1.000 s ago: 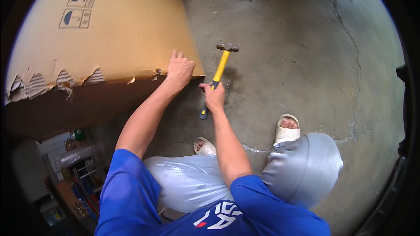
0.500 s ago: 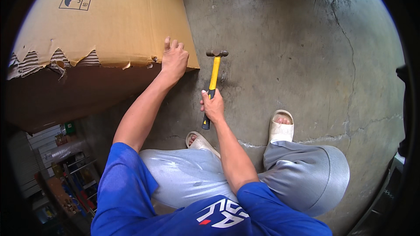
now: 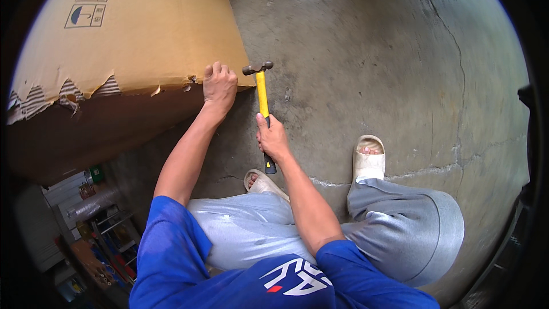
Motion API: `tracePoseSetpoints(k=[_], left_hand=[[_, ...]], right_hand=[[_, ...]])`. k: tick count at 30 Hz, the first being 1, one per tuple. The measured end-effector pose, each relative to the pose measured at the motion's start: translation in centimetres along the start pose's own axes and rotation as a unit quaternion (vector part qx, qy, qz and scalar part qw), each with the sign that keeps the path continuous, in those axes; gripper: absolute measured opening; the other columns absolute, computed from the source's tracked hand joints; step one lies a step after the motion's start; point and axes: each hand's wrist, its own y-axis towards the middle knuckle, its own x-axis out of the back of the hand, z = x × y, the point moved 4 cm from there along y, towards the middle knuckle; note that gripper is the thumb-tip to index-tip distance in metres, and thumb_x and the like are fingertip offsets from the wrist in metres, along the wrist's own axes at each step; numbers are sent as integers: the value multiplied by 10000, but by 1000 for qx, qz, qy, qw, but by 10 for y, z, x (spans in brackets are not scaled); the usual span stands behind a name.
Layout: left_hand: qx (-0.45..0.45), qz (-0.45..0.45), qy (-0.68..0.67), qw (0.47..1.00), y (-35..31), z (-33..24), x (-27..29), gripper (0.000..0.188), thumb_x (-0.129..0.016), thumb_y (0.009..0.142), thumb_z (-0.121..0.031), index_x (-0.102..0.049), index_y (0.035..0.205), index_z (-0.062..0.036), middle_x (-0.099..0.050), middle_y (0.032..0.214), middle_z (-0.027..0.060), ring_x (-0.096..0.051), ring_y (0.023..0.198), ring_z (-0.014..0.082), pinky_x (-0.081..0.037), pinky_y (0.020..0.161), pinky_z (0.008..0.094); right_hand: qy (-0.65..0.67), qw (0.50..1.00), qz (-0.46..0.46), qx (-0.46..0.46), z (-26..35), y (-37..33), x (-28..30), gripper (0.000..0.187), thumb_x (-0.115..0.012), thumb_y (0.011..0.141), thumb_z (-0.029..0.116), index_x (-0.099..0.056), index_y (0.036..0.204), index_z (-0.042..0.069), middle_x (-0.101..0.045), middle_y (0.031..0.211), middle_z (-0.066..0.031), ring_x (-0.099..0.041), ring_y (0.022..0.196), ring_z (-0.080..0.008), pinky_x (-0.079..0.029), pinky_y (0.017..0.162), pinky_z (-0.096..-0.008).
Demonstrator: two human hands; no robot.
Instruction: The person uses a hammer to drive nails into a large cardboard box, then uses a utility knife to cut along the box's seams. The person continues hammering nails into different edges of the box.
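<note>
My right hand (image 3: 273,138) is wrapped round the black grip of a ball-peen hammer (image 3: 262,94). The yellow shaft points away from me, and the dark metal head is up beside the near corner of a large brown cardboard box (image 3: 154,28). My left hand (image 3: 220,89) is at the box's torn lower edge, close to that corner and left of the hammer head. Its fingers are curled, and the back of the hand hides whatever they may hold. Ragged tears along the edge bare the corrugated layer at the left.
Grey concrete floor (image 3: 354,74) with long cracks spreads to the right. My feet, in pale slides (image 3: 369,163), are below the hands. A cluttered rack (image 3: 111,234) with a roll of clear wrap (image 3: 94,203) stands at the lower left. A dark object is at the right rim.
The hammer has moved left, its head tilting and coming closer to my left hand and the box corner. My left hand has come slightly nearer to me, its fingers more tucked in.
</note>
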Motion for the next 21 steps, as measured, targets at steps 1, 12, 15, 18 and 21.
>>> tracePoseSetpoints(k=[1,12,15,18,21], left_hand=[[2,1,-2,1000,0,-1,-1,111,-628,791,-144,-720,731,-139,-658,819,24,-591,934,208,-406,888,384],[5,23,-21,999,6,-1,2,115,-628,798,-140,-724,735,-131,-669,777,21,-625,841,203,-417,845,403],[6,24,-24,999,6,0,0,119,-629,799,-138,-724,727,-130,-675,778,27,-632,831,206,-418,840,410],[11,35,-22,999,6,1,-2,120,-634,807,-158,-721,728,-137,-678,788,30,-635,828,208,-417,835,413],[17,48,-22,998,8,1,1,117,-637,809,-164,-725,735,-140,-677,791,32,-637,826,210,-415,830,414]], right_hand=[[4,1000,6,-1,0,0,0,410,-535,1042,464,-485,912,78,-493,585,-6,-469,424,-112,-395,394,-285],[34,999,27,0,3,7,-9,400,-525,1045,463,-490,968,72,-492,584,-8,-467,423,-113,-393,391,-284],[43,999,11,3,5,9,-8,396,-525,1047,456,-491,953,72,-490,579,-8,-465,416,-115,-388,386,-286],[39,999,0,2,4,8,-11,387,-527,1049,443,-493,937,74,-488,575,-8,-463,409,-116,-381,379,-288],[25,999,21,-2,0,11,-12,380,-525,1053,431,-487,920,76,-486,571,-8,-460,401,-115,-374,372,-290]])
